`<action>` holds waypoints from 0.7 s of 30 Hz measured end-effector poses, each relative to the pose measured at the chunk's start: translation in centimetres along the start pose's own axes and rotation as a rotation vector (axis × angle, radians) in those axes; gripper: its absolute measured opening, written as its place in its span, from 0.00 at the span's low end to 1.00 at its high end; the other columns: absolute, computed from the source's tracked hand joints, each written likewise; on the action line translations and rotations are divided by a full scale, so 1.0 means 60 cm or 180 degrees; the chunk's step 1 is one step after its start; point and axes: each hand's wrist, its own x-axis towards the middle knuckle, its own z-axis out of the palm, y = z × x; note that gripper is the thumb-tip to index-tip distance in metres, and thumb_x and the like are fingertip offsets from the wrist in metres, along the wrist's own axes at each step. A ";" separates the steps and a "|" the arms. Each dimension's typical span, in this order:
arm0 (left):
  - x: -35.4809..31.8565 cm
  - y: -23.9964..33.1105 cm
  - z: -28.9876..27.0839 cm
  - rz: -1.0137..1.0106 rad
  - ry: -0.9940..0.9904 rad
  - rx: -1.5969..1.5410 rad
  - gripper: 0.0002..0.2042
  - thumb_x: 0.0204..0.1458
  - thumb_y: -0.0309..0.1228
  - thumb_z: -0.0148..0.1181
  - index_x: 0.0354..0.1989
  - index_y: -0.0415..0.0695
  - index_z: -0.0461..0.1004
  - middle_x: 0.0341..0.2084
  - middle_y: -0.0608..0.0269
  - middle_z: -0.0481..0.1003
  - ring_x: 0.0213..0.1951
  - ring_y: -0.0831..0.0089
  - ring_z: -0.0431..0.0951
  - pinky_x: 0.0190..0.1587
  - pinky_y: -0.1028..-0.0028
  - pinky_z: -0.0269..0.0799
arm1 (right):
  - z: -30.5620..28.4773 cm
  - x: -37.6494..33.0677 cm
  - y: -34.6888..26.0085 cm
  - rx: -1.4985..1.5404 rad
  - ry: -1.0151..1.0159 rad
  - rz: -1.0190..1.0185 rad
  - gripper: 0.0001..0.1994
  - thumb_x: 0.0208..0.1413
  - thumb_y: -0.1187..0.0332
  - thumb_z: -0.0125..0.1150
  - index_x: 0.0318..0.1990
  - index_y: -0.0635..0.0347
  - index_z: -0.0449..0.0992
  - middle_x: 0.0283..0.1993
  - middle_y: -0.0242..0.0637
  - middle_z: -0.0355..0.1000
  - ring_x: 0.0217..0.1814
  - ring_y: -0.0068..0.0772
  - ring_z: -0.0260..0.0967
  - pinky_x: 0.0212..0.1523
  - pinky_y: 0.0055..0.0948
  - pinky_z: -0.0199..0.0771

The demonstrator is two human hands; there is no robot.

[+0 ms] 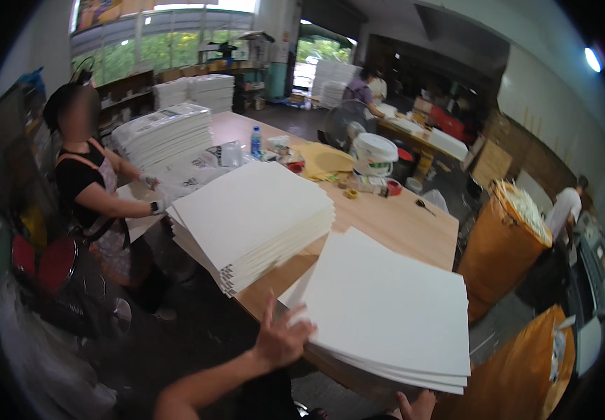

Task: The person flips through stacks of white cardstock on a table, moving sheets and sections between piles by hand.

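Observation:
A short stack of large white boards (393, 301) lies in front of me at the near end of the table, its sheets slightly fanned. My left hand (285, 337) is at its left edge, fingers spread and a little blurred, the fingertips by the board edges. At the near right edge is my right hand (418, 406), the thumb apart from the fingers; its lower part is cut off by the picture's edge. A taller stack of white boards (253, 210) stands to the left, with dark marks at its near corner.
A co-worker (96, 189) with gloved hands stands at the left beside that taller stack. On the wooden table (414, 231) are a white bucket (374, 155), a blue bottle (255, 141), tape rolls and scissors (425, 207). Orange sacks (505, 245) stand at the right.

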 end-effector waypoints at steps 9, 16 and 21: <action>-0.136 -0.030 0.022 -0.3087 0.0034 -0.3014 0.25 0.62 0.38 0.62 0.66 0.42 0.68 0.56 0.55 0.76 0.57 0.61 0.78 0.62 0.57 0.71 | 0.037 0.020 0.136 0.1471 0.0076 0.0644 0.24 0.68 0.59 0.54 0.60 0.72 0.72 0.54 0.56 0.75 0.56 0.48 0.71 0.57 0.42 0.70; -0.039 -0.040 0.043 -0.2872 -0.2028 -0.5507 0.29 0.65 0.40 0.58 0.68 0.33 0.62 0.58 0.51 0.73 0.58 0.65 0.73 0.64 0.66 0.67 | 0.049 0.011 0.056 0.3468 0.1234 0.0696 0.24 0.70 0.56 0.58 0.58 0.72 0.71 0.53 0.45 0.74 0.54 0.37 0.68 0.57 0.38 0.70; 0.012 -0.017 -0.034 -0.1846 -0.1670 -0.4487 0.29 0.65 0.40 0.58 0.68 0.34 0.61 0.53 0.47 0.75 0.54 0.61 0.76 0.61 0.66 0.69 | -0.011 0.028 -0.105 0.4053 0.1850 0.1529 0.20 0.69 0.55 0.61 0.49 0.68 0.72 0.44 0.40 0.73 0.42 0.29 0.68 0.36 0.27 0.72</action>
